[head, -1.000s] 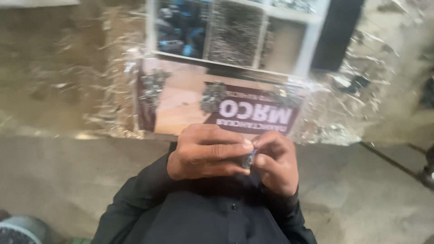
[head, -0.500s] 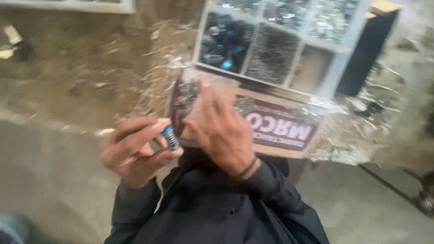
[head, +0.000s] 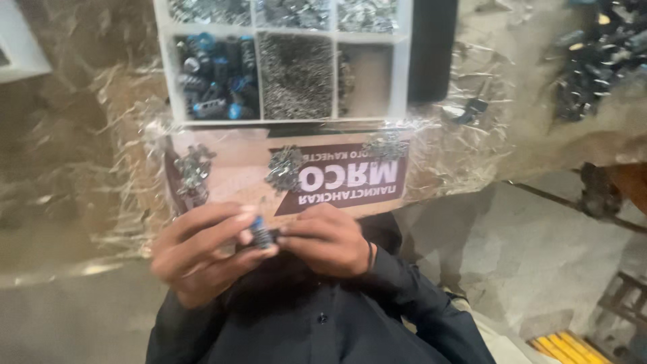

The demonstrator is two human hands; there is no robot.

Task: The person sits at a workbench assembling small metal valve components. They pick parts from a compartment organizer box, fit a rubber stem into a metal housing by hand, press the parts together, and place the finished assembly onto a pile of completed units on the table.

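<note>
Pinching small blue-capped part (head: 261, 232) — upright, long axis vertical, both hands (head: 269, 246)

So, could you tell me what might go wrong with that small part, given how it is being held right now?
The small blue-and-black part is pinched only by the fingertips of the left hand and right hand, off the table's edge above the lap; a slip might drop it to the floor. The loose metal clusters on the cardboard sheet lie close and could get knocked off.
</note>
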